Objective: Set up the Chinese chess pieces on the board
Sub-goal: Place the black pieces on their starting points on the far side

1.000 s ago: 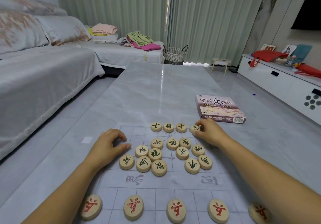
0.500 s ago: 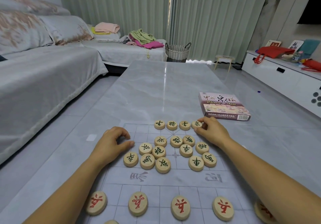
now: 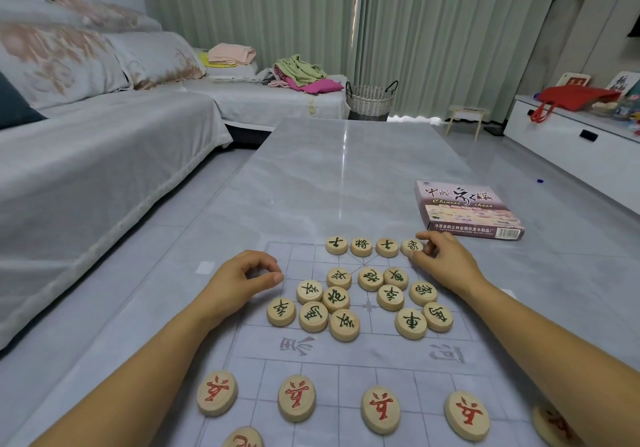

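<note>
A pale chess board sheet lies on the grey table. Along its far edge stands a row of green-lettered wooden pieces. My right hand pinches the rightmost one, a green elephant piece, at the end of that row. Several more green pieces lie in a loose cluster mid-board. My left hand rests on the board's left part beside the cluster, fingers curled, holding nothing. Red-lettered pieces sit in a row near me.
The chess box lies on the table beyond my right hand. A grey sofa runs along the left. A wicker basket and small stool stand past the table's far end. A white cabinet lines the right.
My right hand has stayed on the elephant piece at the end of the far row. The left hand has not moved on the board. The camera shifted slightly.
</note>
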The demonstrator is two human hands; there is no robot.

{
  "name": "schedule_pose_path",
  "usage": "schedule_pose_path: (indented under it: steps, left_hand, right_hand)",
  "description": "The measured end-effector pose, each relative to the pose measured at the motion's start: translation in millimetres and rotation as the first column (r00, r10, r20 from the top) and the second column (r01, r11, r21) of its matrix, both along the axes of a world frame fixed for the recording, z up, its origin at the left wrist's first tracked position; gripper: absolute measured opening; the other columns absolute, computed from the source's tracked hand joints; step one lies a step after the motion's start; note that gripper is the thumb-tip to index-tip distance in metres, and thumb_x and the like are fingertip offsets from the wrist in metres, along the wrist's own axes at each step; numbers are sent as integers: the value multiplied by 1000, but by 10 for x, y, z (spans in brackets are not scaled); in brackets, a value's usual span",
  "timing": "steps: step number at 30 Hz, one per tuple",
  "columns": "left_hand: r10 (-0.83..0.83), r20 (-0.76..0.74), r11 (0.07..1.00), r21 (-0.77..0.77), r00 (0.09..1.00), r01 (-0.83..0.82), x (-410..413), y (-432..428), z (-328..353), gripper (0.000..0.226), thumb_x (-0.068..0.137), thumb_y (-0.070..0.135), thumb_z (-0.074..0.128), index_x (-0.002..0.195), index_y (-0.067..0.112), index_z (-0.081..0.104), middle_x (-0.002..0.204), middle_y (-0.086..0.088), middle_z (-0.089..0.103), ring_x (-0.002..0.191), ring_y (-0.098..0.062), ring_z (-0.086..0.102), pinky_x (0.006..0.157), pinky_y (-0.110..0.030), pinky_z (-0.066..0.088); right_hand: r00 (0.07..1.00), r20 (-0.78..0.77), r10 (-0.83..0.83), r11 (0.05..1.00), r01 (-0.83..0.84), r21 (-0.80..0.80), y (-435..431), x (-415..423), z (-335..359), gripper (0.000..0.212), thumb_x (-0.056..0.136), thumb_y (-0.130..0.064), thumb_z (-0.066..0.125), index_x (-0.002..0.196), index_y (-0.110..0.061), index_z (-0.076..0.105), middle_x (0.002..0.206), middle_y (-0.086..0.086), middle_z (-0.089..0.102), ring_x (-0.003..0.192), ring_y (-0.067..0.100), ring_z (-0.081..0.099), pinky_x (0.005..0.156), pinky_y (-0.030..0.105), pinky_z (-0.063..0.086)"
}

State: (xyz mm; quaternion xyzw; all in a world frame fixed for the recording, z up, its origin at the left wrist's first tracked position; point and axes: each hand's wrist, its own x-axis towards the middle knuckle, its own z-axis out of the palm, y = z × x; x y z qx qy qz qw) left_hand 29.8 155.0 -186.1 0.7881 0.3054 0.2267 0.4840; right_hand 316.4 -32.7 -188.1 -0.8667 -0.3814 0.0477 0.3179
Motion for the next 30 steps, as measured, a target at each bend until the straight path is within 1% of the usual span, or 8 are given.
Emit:
schedule_pose_path:
  steps: [4,7,9,11,16,22,25,30]
  left_hand:
    - [-64,-68,994,-88,996,58,-15,-11,87,13,75,17,75,85,19,68,108,-5,64,107,-24,57,93,-29,44]
    - [-122,-131,989,-102,984,109,-41,-123,233,39,58,35,77,91,20,65,106,-1,61,101,-16,52,84,-19,41]
    - [-156,-234,982,70,960,177,-33,-259,310,44,49,50,77,86,30,62,112,6,54,108,-10,43,85,-13,36]
    - [-166,-338,926,270,926,265,0,-438,313,38,56,49,80,82,36,57,114,11,48,113,-6,33,89,-15,31]
    - [-124,-424,764,536,897,360,129,-727,231,51,66,50,74,110,29,56,108,15,35,105,-5,25,92,-20,25]
    - [-151,-395,780,516,906,355,125,-722,210,38,74,39,71,108,29,57,108,15,37,105,-5,28,91,-18,26]
    - [-194,-399,817,440,896,373,95,-679,222,29,73,37,74,94,38,54,108,14,40,106,-5,30,92,-17,31]
    - [-200,-240,909,318,950,271,165,-652,278,20,78,31,70,83,39,52,100,17,50,104,-2,40,80,-14,35]
  right_hand:
    - [1000,9,7,1000,-7,9,3,1,2,41,85,-34,60,123,-21,54,98,0,50,90,14,48,75,28,36]
    - [1000,14,11,1000,-11,4,3,-2,5,40,85,-34,60,123,-22,54,99,-1,49,90,13,48,75,27,36]
    - [1000,12,8,1000,-8,-1,4,0,9,40,85,-34,59,123,-21,54,99,-1,49,90,13,48,75,28,36]
    - [1000,11,5,1000,-5,1,0,0,8,40,85,-34,59,123,-21,55,99,-1,49,90,14,48,76,28,37]
    - [1000,11,-1,1000,1,6,8,-10,14,37,86,-31,58,121,-20,56,98,0,49,90,15,49,76,29,38]
    - [1000,4,-11,1000,11,3,14,1,9,35,85,-26,56,120,-20,56,99,0,49,92,17,50,79,31,41]
    - [1000,3,-18,1000,18,6,15,-1,7,35,85,-26,56,119,-20,57,99,0,51,90,17,50,77,30,41]
    - [1000,12,-18,1000,18,-1,20,-6,14,35,84,-27,58,119,-20,56,96,-1,49,88,15,49,74,28,38]
